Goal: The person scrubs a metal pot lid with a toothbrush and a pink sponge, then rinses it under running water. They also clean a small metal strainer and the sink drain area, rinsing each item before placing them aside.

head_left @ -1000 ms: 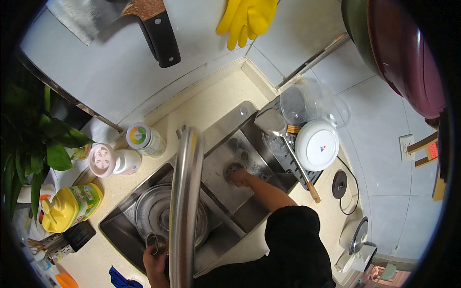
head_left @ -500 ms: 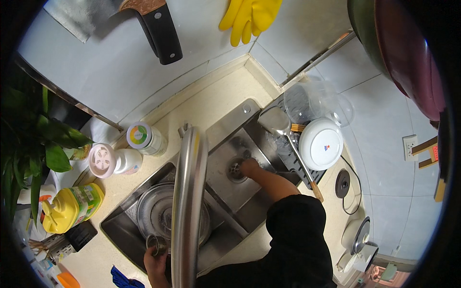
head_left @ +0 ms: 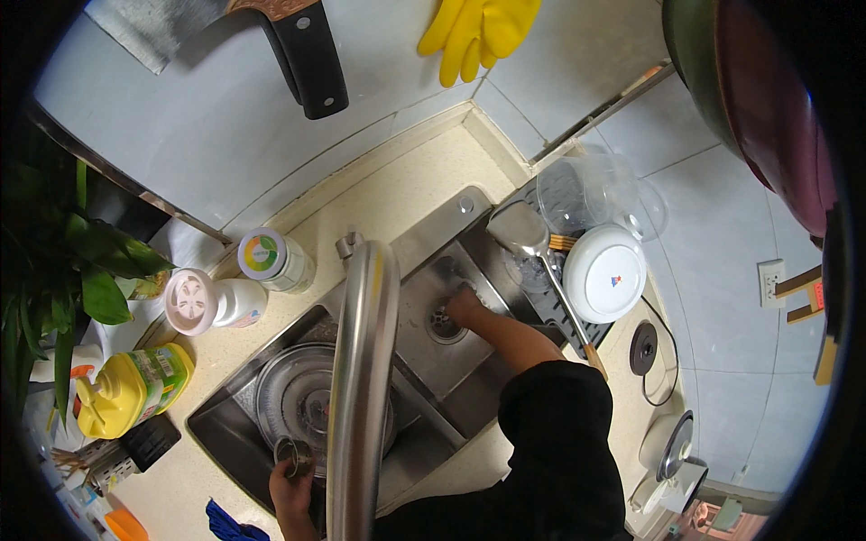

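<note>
My left hand (head_left: 291, 493) is closed around a small round cup-like basket (head_left: 293, 458), held over the near left corner of the left sink basin (head_left: 236, 424). Beside it in that basin lies a large round see-through lid or pan (head_left: 280, 388), partly behind the steel faucet (head_left: 365, 361). My right hand (head_left: 464, 307) reaches down into the right basin (head_left: 424, 361), at the edge of the round drain (head_left: 444, 321). Its fingers are curled downward and bunched; a small dark thing by the fingertips is too unclear to name.
The faucet crosses the view between my hands. A metal spatula (head_left: 520, 230), a white plate (head_left: 603, 273) and clear plastic bowls (head_left: 575, 194) rest on the rack at right. Left stand a glass jar (head_left: 287, 263), a white bottle (head_left: 236, 302) and a yellow jug (head_left: 144, 386).
My right hand has shifted very slightly beside the drain. The left hand still grips the small basket in nearly the same place. The whole view has drifted a little.
</note>
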`<move>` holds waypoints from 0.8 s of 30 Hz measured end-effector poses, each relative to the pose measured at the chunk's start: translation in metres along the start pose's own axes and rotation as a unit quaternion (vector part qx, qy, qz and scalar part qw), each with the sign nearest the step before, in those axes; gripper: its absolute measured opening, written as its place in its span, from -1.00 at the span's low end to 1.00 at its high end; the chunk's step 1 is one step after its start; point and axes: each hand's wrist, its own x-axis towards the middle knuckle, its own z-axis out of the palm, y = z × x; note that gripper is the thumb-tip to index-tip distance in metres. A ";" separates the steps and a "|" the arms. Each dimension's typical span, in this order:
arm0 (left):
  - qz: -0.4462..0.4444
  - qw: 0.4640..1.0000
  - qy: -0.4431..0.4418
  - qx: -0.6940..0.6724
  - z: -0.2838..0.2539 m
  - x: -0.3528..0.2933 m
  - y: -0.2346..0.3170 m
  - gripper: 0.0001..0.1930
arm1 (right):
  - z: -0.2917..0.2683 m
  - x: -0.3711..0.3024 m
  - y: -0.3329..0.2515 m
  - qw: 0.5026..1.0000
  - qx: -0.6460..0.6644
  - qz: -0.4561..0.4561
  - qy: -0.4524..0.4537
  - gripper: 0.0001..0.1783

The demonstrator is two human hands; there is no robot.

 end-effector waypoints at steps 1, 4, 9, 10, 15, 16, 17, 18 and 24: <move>0.000 1.000 0.000 0.004 -0.004 0.002 0.001 -0.69 | -0.003 0.001 -0.001 1.000 -0.013 -0.001 -0.011 -0.80; 0.012 0.999 0.000 0.044 -0.017 0.006 0.003 -0.68 | -0.008 -0.002 -0.008 0.999 0.036 0.040 0.001 -0.80; 0.065 0.977 -0.010 0.202 -0.054 0.025 0.002 -0.66 | 0.036 -0.003 -0.029 0.965 0.241 0.094 0.037 -0.80; 0.071 0.971 -0.013 0.228 -0.054 0.028 0.001 -0.65 | 0.037 -0.002 -0.030 0.967 0.242 0.078 0.015 -0.79; 0.025 0.994 -0.014 0.108 -0.002 0.007 -0.001 -0.66 | 0.059 0.037 -0.029 0.991 0.105 -0.076 0.014 -0.75; 0.025 0.995 -0.012 0.098 0.004 0.003 -0.003 -0.67 | 0.051 0.036 -0.025 0.986 0.161 -0.037 0.033 -0.75; 0.028 0.996 -0.009 0.090 0.006 0.000 -0.004 -0.67 | 0.024 0.022 -0.016 0.976 0.213 0.001 0.052 -0.75; 0.032 0.996 -0.009 0.085 0.007 -0.005 -0.005 -0.67 | 0.013 0.010 -0.012 0.960 0.267 0.041 0.067 -0.75; 0.036 0.996 -0.010 0.086 0.015 -0.010 -0.005 -0.71 | 0.055 0.003 -0.027 0.936 0.317 0.081 0.132 -0.76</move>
